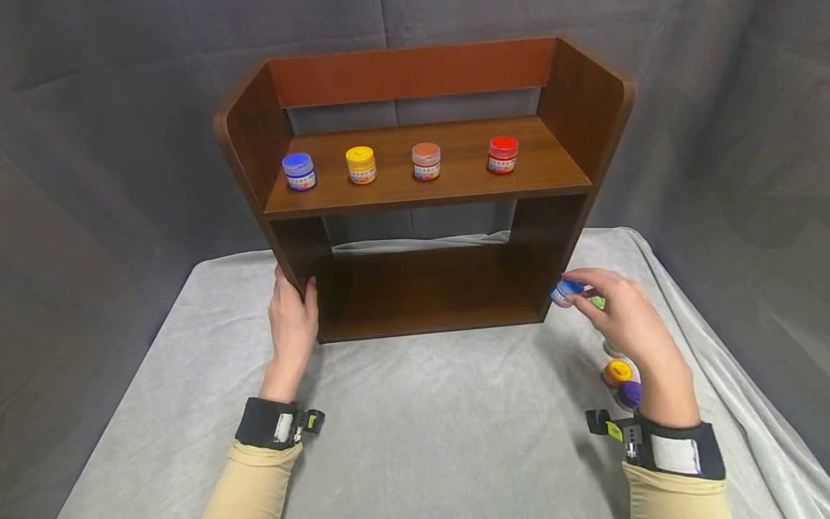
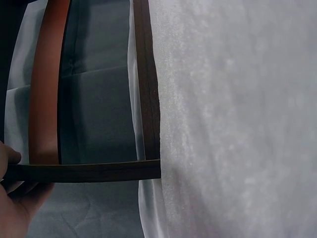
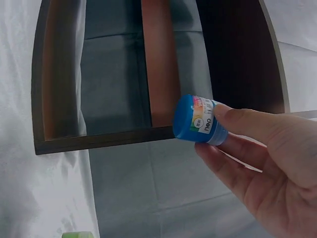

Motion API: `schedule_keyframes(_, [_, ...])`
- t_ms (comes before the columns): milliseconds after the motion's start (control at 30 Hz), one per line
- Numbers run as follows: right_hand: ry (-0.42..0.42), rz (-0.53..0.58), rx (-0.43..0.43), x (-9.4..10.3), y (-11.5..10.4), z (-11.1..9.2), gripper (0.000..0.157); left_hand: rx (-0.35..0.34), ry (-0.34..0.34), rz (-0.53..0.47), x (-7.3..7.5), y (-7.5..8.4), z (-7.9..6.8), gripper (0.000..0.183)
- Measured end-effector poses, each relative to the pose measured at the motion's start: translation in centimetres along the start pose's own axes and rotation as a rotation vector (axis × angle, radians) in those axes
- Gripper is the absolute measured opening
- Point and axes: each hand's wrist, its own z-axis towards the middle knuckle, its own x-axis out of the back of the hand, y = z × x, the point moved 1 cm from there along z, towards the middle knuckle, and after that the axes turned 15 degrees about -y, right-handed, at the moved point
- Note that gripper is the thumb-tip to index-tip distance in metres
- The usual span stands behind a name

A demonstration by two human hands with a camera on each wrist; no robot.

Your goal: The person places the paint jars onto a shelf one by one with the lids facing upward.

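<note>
Green jar [image 1: 598, 303] partly behind right hand [image 1: 627, 311]

Blue labelled jar [image 3: 195, 119] held tilted in the air, just beside right side of upright, dark-brown, two-tier shelf [image 1: 415, 292].

The label [image 3: 202, 115] on the blue jar [image 3: 184, 119] reads "deli" (finer print illegible).

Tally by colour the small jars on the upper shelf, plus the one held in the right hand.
Blue: 2 (shelf jar, held jar)
Yellow jar: 1
Brown jar: 1
Red jar: 1
Total: 5
</note>
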Motion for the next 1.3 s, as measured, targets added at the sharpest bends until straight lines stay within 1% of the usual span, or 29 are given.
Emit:
schedule_keyframes(200, [0.056,-0.01,0.025,0.2,-0.7,-0.1,0.036,-0.007,0.003,-0.003,0.1,0.0,0.1,0.05])
schedule_keyframes(367, [0.087,-0.018,0.045,0.0,-1.0,0.1,0.039,-0.016,0.006,-0.005,0.0,-0.2,0.1,0.051])
schedule_keyframes(533, [0.115,-0.003,0.072,0.0,-1.7,0.1,0.041,-0.022,0.012,-0.012,-0.1,-0.2,0.0,0.05])
schedule_keyframes(767, [0.219,-0.007,0.131,0.1,-2.9,0.0,0.044,-0.028,0.022,-0.012,-0.2,-0.2,0.1,0.05])
schedule_keyframes(900, [0.276,-0.009,0.144,0.1,-3.6,0.1,0.045,-0.022,0.02,-0.009,-0.1,-0.2,0.2,0.051])
schedule_keyframes(1100, [0.314,-0.039,0.154,0.4,-4.5,0.2,0.046,-0.017,0.015,-0.009,-0.1,-0.1,0.1,0.051])
schedule_keyframes(1300, [0.367,-0.077,0.189,1.3,-5.5,0.3,0.049,-0.016,0.019,-0.011,-0.1,-0.1,0.1,0.051])
